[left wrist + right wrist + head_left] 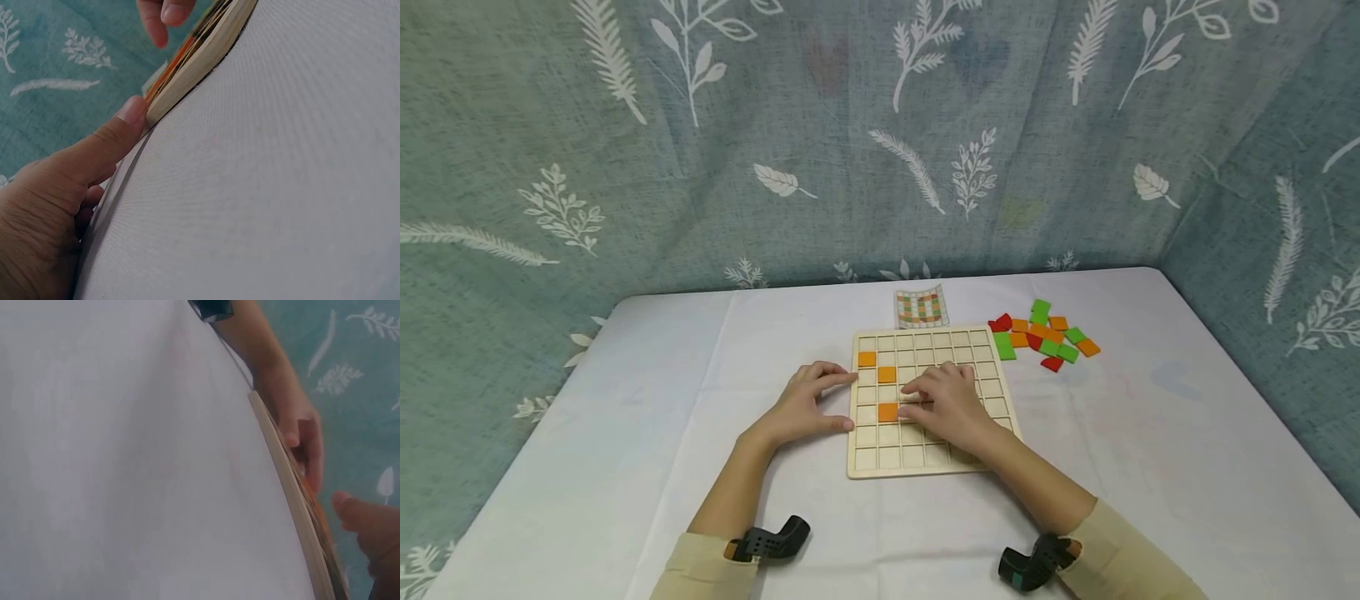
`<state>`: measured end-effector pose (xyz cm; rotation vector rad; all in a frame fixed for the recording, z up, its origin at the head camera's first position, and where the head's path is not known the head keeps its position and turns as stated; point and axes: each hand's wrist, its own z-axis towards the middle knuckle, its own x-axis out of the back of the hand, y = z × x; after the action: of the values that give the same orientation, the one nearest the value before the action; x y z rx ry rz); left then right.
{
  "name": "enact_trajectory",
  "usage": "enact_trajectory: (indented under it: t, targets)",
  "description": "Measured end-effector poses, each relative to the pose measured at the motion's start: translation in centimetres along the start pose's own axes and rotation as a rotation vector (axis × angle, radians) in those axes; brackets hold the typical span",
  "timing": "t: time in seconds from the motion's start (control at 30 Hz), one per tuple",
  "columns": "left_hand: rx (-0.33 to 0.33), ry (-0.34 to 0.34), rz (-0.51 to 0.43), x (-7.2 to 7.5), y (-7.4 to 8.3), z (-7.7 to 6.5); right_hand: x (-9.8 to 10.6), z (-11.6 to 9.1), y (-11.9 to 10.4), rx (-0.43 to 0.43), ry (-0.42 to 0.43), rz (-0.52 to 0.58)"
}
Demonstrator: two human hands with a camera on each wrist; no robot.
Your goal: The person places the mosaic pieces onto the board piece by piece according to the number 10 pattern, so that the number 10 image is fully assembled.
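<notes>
Nearest the head camera, two cream sleeves (700, 571) come in from the bottom edge, each with a black wrist-worn camera mount (771, 540) strapped just above the cuff. Beyond them the forearms reach forward over a table covered in white cloth (625, 467). The left hand (801, 407) rests at the left edge of a wooden grid board (925, 462), its thumb pressed against the board's side and its fingers lying relaxed along the upper part of that edge; the left wrist view shows the thumb tip touching the pale side of the board, and nothing is clasped in the hand. The right hand (946, 404) lies on top of the board near its middle, fingers bent down onto the cells just right of the lowest orange tile (888, 412); whether those fingers pinch a tile or only press on the board cannot be told, since the hand covers what is under it. The board lies flat in the centre of the table, and three orange tiles sit in its left columns: the lowest one, a second (887, 375) a little farther up, and a third (867, 359) in the leftmost column near the far corner. Past the board's far edge lies a small pattern card (921, 307) printed with coloured squares. To the right of the card, just beyond the board's far right corner, a loose heap of green, orange and red tiles (1047, 334) is scattered on the cloth. Behind the table hangs a teal curtain with white leaf prints (820, 142).
</notes>
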<state>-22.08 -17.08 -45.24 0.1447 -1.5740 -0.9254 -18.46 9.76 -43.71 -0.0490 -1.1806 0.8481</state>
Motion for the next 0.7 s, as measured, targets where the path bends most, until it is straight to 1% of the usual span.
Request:
enact_trajectory:
  t: [0.07, 0.13, 0.27, 0.37, 0.5, 0.6, 0.7]
  targets:
    - [0.0, 0.003, -0.002, 0.0, -0.1, 0.0, 0.4, 0.0, 0.3, 0.024, 0.032, -0.015]
    - [-0.001, 0.005, -0.004, 0.0, -0.1, 0.0, 0.8, -0.1, 0.7, 0.028, 0.056, -0.035]
    - [-0.001, 0.006, -0.008, -0.1, -0.2, 0.0, 1.9, -0.2, 1.6, -0.018, 0.08, -0.046]
    - [-0.003, 0.003, -0.011, 0.0, -0.2, -0.1, 2.8, -0.5, 2.5, -0.054, 0.093, -0.028]
    - [-0.006, 0.003, -0.017, 0.0, -0.2, -0.1, 4.0, -1.1, 3.9, -0.08, 0.131, -0.019]
    - [-0.008, 0.003, -0.019, 0.0, -0.2, -0.1, 4.9, -1.6, 5.0, -0.115, 0.155, -0.024]
    - [-0.01, 0.002, -0.014, 0.0, -0.2, -0.1, 5.8, -1.9, 6.0, -0.171, 0.166, -0.026]
